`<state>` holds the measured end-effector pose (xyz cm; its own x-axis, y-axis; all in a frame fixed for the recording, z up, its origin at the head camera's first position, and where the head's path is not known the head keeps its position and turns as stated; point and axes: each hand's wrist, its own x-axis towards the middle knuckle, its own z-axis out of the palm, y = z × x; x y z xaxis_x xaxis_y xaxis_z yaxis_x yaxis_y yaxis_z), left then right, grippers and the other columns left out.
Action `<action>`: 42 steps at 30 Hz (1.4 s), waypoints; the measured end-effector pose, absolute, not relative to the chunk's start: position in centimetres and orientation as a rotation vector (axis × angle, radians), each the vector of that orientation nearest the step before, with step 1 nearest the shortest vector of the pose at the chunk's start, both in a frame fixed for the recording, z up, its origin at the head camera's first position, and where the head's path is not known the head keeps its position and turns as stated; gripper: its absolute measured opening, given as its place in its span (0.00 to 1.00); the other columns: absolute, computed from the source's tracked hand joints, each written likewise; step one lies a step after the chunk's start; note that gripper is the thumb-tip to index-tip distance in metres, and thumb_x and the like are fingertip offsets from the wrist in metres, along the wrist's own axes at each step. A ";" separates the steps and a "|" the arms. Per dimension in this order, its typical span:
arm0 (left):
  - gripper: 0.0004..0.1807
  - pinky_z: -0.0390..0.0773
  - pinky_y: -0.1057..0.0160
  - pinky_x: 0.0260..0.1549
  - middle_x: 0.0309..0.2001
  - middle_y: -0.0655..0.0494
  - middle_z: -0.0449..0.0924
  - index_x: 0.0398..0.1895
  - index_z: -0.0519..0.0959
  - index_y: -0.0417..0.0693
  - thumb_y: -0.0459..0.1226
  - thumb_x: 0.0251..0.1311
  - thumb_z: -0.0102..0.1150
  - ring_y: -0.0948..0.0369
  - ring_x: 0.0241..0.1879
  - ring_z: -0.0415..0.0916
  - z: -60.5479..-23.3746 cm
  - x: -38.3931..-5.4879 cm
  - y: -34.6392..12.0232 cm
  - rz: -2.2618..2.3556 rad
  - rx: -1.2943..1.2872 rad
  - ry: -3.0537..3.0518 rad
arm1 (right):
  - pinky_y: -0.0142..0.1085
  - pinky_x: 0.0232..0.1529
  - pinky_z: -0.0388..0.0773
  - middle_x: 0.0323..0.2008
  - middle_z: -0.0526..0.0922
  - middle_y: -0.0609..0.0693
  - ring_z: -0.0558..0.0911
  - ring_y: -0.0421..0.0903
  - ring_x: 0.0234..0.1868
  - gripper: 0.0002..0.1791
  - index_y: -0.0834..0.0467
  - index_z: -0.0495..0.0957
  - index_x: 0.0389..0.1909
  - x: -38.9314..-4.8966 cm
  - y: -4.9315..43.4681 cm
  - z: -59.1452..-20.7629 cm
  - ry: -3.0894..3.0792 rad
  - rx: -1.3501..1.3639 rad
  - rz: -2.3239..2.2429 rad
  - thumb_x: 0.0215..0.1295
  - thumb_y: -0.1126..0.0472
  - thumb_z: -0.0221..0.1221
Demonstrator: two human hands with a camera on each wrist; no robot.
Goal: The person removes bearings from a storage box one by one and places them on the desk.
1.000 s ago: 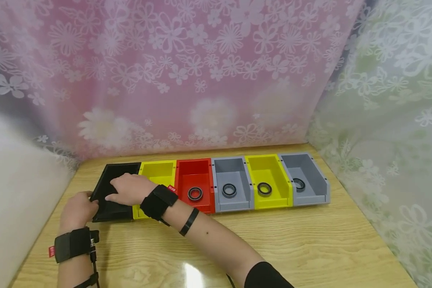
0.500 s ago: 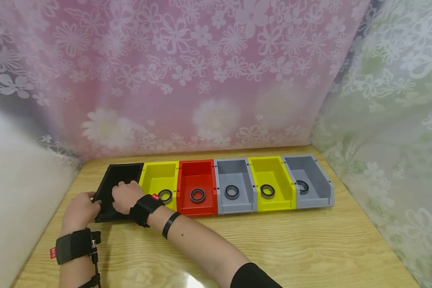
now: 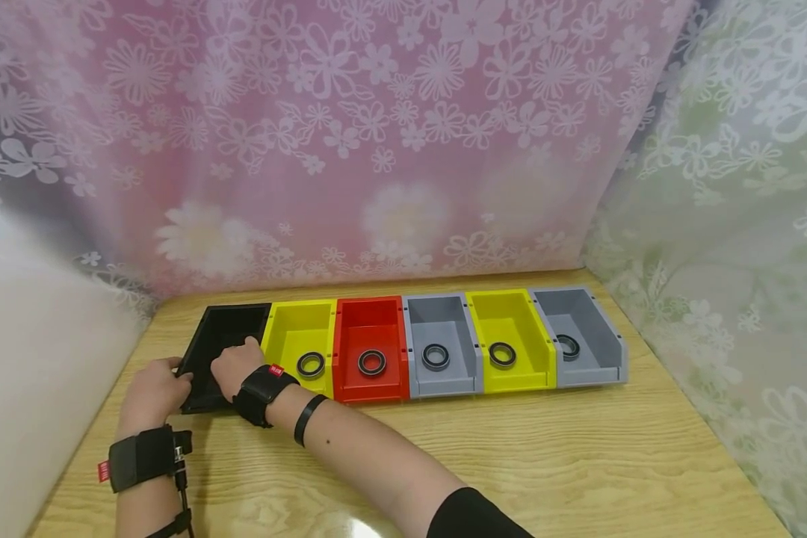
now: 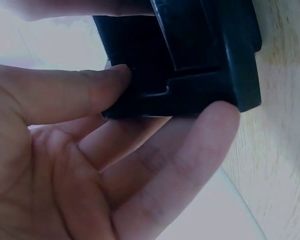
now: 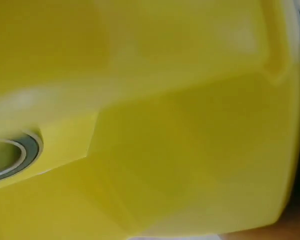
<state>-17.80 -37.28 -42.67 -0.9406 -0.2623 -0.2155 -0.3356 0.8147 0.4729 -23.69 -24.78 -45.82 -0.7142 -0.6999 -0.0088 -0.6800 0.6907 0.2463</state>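
Observation:
A black bin (image 3: 232, 320) forms the left end of a row of joined bins. My left hand (image 3: 153, 394) pinches its left wall near the front; in the left wrist view the thumb (image 4: 90, 90) lies on the inner side and the fingers go round the outside. My right hand (image 3: 237, 369) reaches down into the front of the black bin, its fingertips hidden, and I cannot tell what they hold. Beside it stands a yellow bin (image 3: 301, 317) with a ball bearing (image 3: 311, 365) in it. The right wrist view is filled mostly by that yellow bin.
Rightwards follow a red bin (image 3: 370, 311), a grey bin (image 3: 437, 306), another yellow bin (image 3: 500, 304) and a grey end bin (image 3: 566, 300), each with one bearing near its front. A floral curtain (image 3: 403, 149) hangs behind the wooden table (image 3: 545, 448).
My right hand has moved lower into the front of the black bin, uncovering the bearing in the neighbouring yellow bin. The left hand keeps its hold on the black bin's wall.

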 end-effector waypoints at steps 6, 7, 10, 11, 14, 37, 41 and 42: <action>0.31 0.80 0.51 0.28 0.55 0.18 0.73 0.71 0.59 0.19 0.36 0.75 0.50 0.52 0.26 0.81 -42.6 -17.8 -37.2 0.776 -0.459 2.860 | 0.35 0.51 0.66 0.36 0.86 0.32 0.80 0.32 0.35 0.06 0.33 0.85 0.45 -23.7 -25.1 -45.8 -2.833 1.119 -0.389 0.73 0.47 0.61; 0.32 0.80 0.51 0.28 0.55 0.18 0.73 0.71 0.59 0.19 0.36 0.75 0.50 0.52 0.26 0.81 -42.6 -17.7 -37.3 0.777 -0.453 2.858 | 0.35 0.52 0.66 0.36 0.86 0.32 0.80 0.32 0.35 0.06 0.33 0.85 0.45 -23.7 -25.1 -45.8 -2.836 1.117 -0.389 0.73 0.47 0.61; 0.32 0.81 0.50 0.28 0.56 0.17 0.72 0.71 0.59 0.19 0.36 0.75 0.50 0.52 0.26 0.82 -42.6 -17.7 -37.3 0.781 -0.454 2.854 | 0.35 0.53 0.66 0.37 0.86 0.33 0.79 0.33 0.35 0.06 0.33 0.85 0.45 -23.6 -25.2 -45.8 -2.838 1.110 -0.389 0.72 0.46 0.62; 0.32 0.81 0.50 0.28 0.56 0.17 0.71 0.71 0.59 0.19 0.36 0.75 0.50 0.51 0.26 0.82 -42.6 -17.6 -37.3 0.780 -0.453 2.854 | 0.35 0.53 0.66 0.37 0.86 0.33 0.79 0.33 0.35 0.06 0.33 0.84 0.45 -23.6 -25.3 -45.9 -2.839 1.106 -0.387 0.72 0.46 0.62; 0.32 0.81 0.49 0.29 0.57 0.17 0.71 0.71 0.59 0.18 0.36 0.74 0.50 0.51 0.26 0.82 -42.6 -17.7 -37.2 0.778 -0.453 2.863 | 0.35 0.52 0.66 0.36 0.85 0.33 0.79 0.33 0.36 0.06 0.33 0.84 0.45 -23.6 -25.4 -46.1 -2.839 1.087 -0.388 0.71 0.46 0.63; 0.32 0.80 0.49 0.30 0.51 0.20 0.77 0.71 0.59 0.18 0.36 0.74 0.50 0.50 0.28 0.82 -42.5 -17.8 -37.5 0.791 -0.454 2.851 | 0.28 0.40 0.74 0.46 0.74 0.43 0.78 0.36 0.35 0.25 0.46 0.74 0.58 -23.4 -23.0 -42.9 -2.832 1.195 -0.036 0.67 0.40 0.66; 0.32 0.80 0.49 0.30 0.51 0.20 0.76 0.70 0.59 0.17 0.36 0.74 0.50 0.50 0.28 0.81 -42.5 -17.7 -37.5 0.795 -0.456 2.852 | 0.26 0.36 0.75 0.48 0.72 0.44 0.76 0.36 0.34 0.29 0.49 0.73 0.61 -23.4 -22.7 -41.8 -2.826 1.232 0.052 0.66 0.39 0.67; 0.32 0.80 0.49 0.30 0.51 0.20 0.76 0.70 0.59 0.17 0.35 0.74 0.50 0.50 0.28 0.82 -42.5 -17.6 -37.5 0.795 -0.457 2.855 | 0.25 0.36 0.75 0.48 0.72 0.44 0.75 0.36 0.35 0.30 0.49 0.72 0.62 -23.4 -22.5 -41.5 -2.821 1.244 0.068 0.66 0.39 0.66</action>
<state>-17.65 -37.48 -42.46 -0.9435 -0.2509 -0.2165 -0.3267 0.8139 0.4805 -23.38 -22.54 -41.49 -0.6732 -0.7361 0.0703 -0.7386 0.6739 -0.0174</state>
